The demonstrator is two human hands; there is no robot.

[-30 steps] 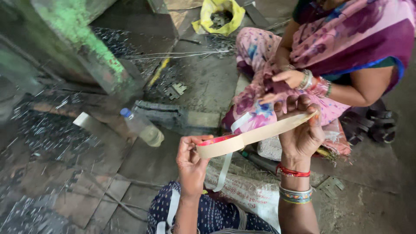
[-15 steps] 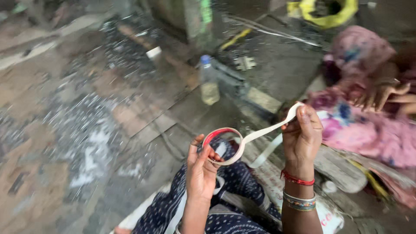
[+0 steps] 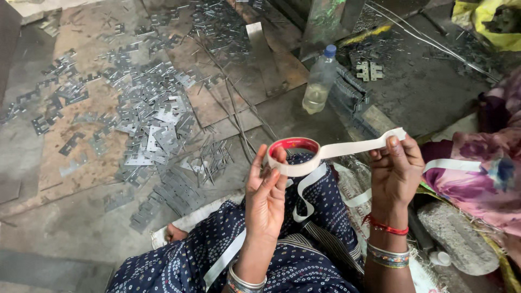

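- Left hand (image 3: pixel 266 198): fingers extended and only lightly curled, thumb and fingertips pinching the near rim of the tape roll (image 3: pixel 293 156). Roll is held, not resting on anything.
- Right hand (image 3: pixel 395 168): fingers curled closed, thumb and forefinger clamped on the free end of the tape strip (image 3: pixel 358 146).
- Tape roll: white tape on a red-lined core, hanging above the person's lap. Core opening faces up and slightly toward the camera, so its axis is near vertical.
- Strip long axis: runs from the roll out to the right and slightly upward, taut between both hands. Free end points right, past the right thumb.
- A second loose length of white tape (image 3: pixel 304 195) hangs down from the roll onto the lap, curling.
- Lap: dark blue dotted garment (image 3: pixel 325 201) directly under the roll.
- Plastic bottle (image 3: pixel 319 81): beyond the roll, slightly to its right, upright on the floor, blue cap on. Clear, with a shallow layer of yellowish liquid at the bottom, mostly empty.
- Yellow bag (image 3: pixel 488 21): far beyond and right of the roll, open mouth; contents too dark to tell.
- Metal hinge plates (image 3: pixel 146 119): scattered loose on the floor left of the roll, in heaps; a few more lie just right of the bottle.
- Another person's pink patterned clothing (image 3: pixel 483 173): right of the roll, just beside the right hand.
- Grey stone (image 3: pixel 456 239): right of and nearer than the roll, under the right wrist side.
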